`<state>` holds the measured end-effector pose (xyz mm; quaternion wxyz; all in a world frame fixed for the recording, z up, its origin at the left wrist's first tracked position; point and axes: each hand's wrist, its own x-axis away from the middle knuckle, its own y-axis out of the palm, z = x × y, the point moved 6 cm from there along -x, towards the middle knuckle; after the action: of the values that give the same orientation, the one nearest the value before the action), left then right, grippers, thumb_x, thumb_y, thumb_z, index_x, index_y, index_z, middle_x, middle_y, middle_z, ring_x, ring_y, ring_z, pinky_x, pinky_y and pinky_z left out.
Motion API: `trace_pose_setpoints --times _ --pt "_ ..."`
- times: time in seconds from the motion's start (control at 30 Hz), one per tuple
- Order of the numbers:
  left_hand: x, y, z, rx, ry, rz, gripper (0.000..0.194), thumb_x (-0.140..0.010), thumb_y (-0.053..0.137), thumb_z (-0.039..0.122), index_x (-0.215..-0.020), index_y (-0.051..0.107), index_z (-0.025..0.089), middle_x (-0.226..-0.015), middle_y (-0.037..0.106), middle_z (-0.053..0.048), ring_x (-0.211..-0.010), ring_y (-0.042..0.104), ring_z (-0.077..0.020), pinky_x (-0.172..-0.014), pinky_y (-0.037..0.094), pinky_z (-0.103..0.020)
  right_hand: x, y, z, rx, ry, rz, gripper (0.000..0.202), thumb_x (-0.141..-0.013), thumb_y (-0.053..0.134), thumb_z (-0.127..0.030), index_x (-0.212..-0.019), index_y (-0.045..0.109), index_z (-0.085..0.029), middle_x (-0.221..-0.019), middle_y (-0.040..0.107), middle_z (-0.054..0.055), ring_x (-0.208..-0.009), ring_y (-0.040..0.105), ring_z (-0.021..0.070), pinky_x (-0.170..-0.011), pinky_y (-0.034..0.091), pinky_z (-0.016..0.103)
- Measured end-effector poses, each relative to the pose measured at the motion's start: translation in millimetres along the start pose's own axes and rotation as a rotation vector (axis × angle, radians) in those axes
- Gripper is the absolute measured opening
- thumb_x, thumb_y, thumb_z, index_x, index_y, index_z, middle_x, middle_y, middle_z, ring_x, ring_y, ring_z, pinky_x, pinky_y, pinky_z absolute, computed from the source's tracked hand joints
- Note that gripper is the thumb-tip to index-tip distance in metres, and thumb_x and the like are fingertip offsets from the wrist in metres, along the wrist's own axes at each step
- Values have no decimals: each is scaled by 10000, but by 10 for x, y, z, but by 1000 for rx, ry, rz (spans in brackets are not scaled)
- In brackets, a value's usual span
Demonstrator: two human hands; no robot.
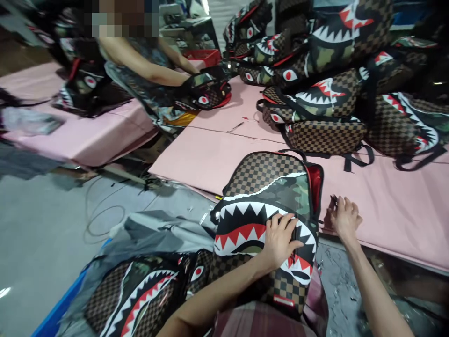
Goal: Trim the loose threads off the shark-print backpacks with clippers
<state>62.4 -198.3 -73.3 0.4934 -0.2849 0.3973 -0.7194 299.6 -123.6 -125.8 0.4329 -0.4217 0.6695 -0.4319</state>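
Observation:
A backpack [266, 182] with brown check, camouflage and a toothy shark-mouth print leans against the table's near edge, in front of my body. Its side is unzipped, showing a red lining [316, 185]. My left hand [280, 238] lies on the printed front, fingers spread over the mouth. To the right of the bag, my right hand [346, 219] is at the table edge with its fingers curled. A small dark item [332, 204] shows at its fingertips; I cannot make out what it is.
Several similar backpacks [326, 98] are piled along the pink table [210, 147]. A pen [235, 127] lies there. Across, a co-worker's arms [147, 65] reach into another bag [206, 91]. At lower left, more backpacks [140, 295] lie in a grey-lined blue bin [66, 299].

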Motion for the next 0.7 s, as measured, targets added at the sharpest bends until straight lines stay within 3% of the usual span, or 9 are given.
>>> trace_pose_setpoints --times 0.1,0.17,0.23,0.33,0.47,0.6,0.7 --pt "31 -32 -109 -27 -129 -10 515 -792 548 421 -1263 452 239 -1231 501 -95 -1051 455 -276 -851 413 -426 351 -281 -452 -225 -384 111 395 -885 412 -288 -1261 480 -188 -1262 520 139 -1253 366 306 -943 356 553" --pt "41 -14 -117 -48 -166 -44 527 -781 541 351 -1275 429 208 -1183 518 -112 -1034 476 -280 -857 414 -424 732 -399 -747 -369 -686 32 333 -877 446 -242 -1196 541 -230 -1154 607 90 -1202 452 247 -955 402 467" --pt "-3 30 -108 -84 -186 -95 576 -761 520 278 -1309 381 167 -1129 546 -138 -992 527 -284 -837 424 -417 1077 -407 -935 -367 -875 -82 324 -871 459 -208 -1174 567 -244 -1145 623 72 -1198 468 234 -950 422 446" --pt "-165 95 -98 -161 -188 -180 688 -743 499 209 -1374 256 77 -979 614 -182 -844 614 -287 -728 449 -385 1313 -317 -1014 -244 -911 -161 366 -889 405 -185 -1229 538 -208 -1232 575 92 -1229 442 240 -970 401 473" --pt "-246 12 -73 -264 -108 -191 689 -767 446 147 -1397 193 27 -786 661 -165 -752 648 -277 -645 447 -328 1334 -293 -993 -130 -905 -202 399 -904 358 -165 -1278 495 -200 -1266 549 93 -1242 429 234 -993 361 498" --pt "112 -321 -56 -246 -34 1 621 -806 386 162 -1406 231 120 -707 662 -78 -628 636 -209 -597 438 -280 1356 -475 -967 -139 -890 -204 385 -914 375 -192 -1285 479 -205 -1265 551 82 -1242 429 224 -1012 311 522" --pt "401 -510 -26 -233 -29 123 546 -819 369 163 -1363 339 128 -629 634 -44 -593 616 -183 -582 430 -264 1354 -620 -1082 -169 -885 -190 364 -901 403 -174 -1246 516 -194 -1240 572 81 -1210 455 226 -1011 317 505"
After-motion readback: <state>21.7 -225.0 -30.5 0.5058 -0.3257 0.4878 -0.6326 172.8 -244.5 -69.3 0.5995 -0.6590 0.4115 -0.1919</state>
